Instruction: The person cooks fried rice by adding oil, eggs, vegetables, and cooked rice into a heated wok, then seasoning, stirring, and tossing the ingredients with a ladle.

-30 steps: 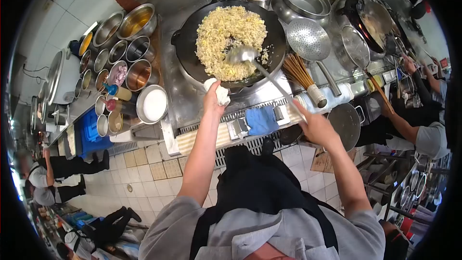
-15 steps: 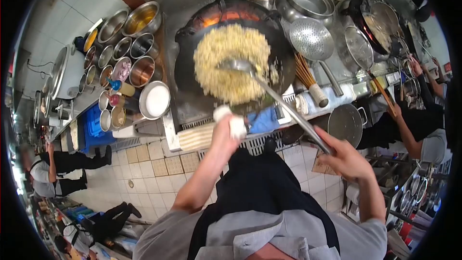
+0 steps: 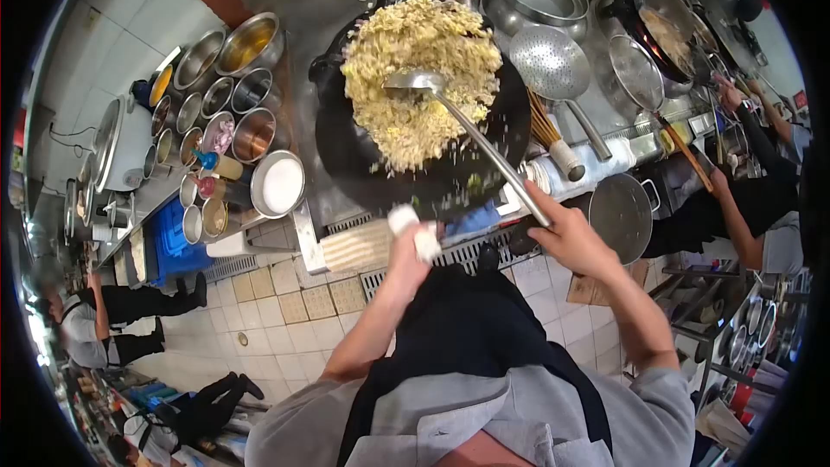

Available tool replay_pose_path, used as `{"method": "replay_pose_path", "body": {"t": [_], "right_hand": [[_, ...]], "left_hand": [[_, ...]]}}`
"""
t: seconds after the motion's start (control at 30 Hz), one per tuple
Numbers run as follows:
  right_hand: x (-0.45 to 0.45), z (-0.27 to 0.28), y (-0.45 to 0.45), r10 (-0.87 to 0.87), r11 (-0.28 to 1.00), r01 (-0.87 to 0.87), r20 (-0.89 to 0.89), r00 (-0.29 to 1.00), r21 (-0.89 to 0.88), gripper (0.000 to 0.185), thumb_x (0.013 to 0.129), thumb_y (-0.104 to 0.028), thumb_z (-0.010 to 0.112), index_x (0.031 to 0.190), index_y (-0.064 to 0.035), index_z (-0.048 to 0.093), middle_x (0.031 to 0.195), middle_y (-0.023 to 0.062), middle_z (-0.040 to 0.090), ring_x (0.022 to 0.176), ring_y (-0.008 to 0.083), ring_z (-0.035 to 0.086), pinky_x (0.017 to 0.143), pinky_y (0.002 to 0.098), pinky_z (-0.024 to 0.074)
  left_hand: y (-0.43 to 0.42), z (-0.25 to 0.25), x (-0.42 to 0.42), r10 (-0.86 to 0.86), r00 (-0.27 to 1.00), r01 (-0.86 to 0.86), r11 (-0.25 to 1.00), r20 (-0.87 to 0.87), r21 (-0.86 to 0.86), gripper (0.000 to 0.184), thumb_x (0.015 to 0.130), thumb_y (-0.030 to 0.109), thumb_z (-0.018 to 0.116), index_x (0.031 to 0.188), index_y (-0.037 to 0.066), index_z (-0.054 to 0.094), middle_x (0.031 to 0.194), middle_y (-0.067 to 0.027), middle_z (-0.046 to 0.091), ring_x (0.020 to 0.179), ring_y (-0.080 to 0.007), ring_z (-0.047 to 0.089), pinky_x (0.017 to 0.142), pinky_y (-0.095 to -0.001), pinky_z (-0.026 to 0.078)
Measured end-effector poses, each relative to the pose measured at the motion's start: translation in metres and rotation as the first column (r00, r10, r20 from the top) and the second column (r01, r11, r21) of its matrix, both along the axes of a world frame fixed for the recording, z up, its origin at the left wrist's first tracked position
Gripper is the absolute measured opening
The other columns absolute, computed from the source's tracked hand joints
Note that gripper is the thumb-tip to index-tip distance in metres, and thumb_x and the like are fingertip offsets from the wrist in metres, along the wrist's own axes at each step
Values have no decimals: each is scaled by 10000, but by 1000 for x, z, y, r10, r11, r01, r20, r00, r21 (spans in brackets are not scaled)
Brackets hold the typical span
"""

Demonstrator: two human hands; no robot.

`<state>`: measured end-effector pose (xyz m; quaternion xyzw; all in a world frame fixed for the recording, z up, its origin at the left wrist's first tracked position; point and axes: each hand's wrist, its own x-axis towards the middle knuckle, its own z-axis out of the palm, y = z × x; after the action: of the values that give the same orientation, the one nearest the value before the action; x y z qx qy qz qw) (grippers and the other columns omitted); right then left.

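My right hand is closed around the long metal handle of a ladle, whose bowl lies in the food. Fried rice, yellow with egg bits, is heaped high toward the far side of a large black wok, with loose grains in the air around it. At the wok's near edge, my left hand is closed on a white cloth. The cloth hides whatever part of the wok it may be gripping. A few green bits show near the wok's right side.
Left of the wok stand several metal bowls, a bowl of white powder and squeeze bottles. A perforated strainer and a bamboo brush lie to the right. A co-worker's arm holds a wooden handle farther right.
The rice has been thrown up and toward the far side, covering the flames seen before. The wok has tilted, and my right hand with the ladle has moved forward and left.
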<state>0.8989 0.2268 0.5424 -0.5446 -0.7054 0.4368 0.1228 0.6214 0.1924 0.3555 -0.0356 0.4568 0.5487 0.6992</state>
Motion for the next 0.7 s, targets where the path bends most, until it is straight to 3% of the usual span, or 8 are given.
{"method": "replay_pose_path", "body": {"t": [0.2,0.3,0.37,0.4,0.43,0.47,0.63,0.7], "right_hand": [[57,92,-26,-177,730,15,-168,970,-683,704,871,-49,620,1499,-137,315,662,15,540,461,71,463,420,242,396],[48,53,9,20,908,-53,-82,996,-416,692,877,-90,632,1495,-151,328,656,10,531,458,62,465,416,242,400],[20,39,37,19,946,18,112,994,-323,662,877,-119,634,1477,-154,359,708,99,622,535,179,595,521,324,491],[16,1,45,86,995,-90,90,992,42,644,872,-114,629,1463,-146,376,770,155,647,629,264,630,611,366,504],[15,-29,52,153,899,-179,97,983,399,626,867,-109,625,1449,-138,394,832,212,672,723,349,664,700,408,517],[-6,1,45,22,986,-45,143,990,158,585,858,-97,618,1411,-90,427,944,287,648,880,446,630,812,446,482],[2,70,4,-42,998,49,-148,988,42,643,855,-42,615,1452,-86,381,702,142,592,524,157,519,543,301,449],[8,83,-11,-200,970,138,-330,923,-202,659,873,3,567,1483,-102,342,637,54,529,432,77,439,420,228,371]], "left_hand": [[41,105,4,6,997,3,992,71,-124,32,880,126,524,882,103,547,707,-69,584,643,-225,620,515,-385,497],[88,78,-4,-65,995,72,993,74,-95,60,882,135,526,898,85,557,731,-75,602,670,-230,628,523,-404,508],[97,1,-3,-56,994,61,996,-91,61,164,937,184,466,1008,48,522,879,-140,642,731,-265,659,547,-373,530],[80,-13,6,-30,998,36,994,-57,103,171,926,157,481,1006,15,534,883,-143,660,744,-247,665,578,-378,550],[54,-21,11,-87,986,109,983,-145,145,211,894,130,506,1055,-4,531,924,-157,668,753,-263,662,584,-389,550],[27,-18,20,-45,990,55,995,-136,77,261,875,108,506,1118,13,509,943,-166,668,762,-269,658,592,-384,551],[39,49,-5,25,1000,-24,998,10,-52,129,861,116,496,984,93,528,815,-115,635,703,-244,644,525,-383,520],[95,35,-27,24,998,-23,1000,-59,15,68,876,151,520,895,88,535,748,-64,622,638,-223,641,468,-370,481]]}}
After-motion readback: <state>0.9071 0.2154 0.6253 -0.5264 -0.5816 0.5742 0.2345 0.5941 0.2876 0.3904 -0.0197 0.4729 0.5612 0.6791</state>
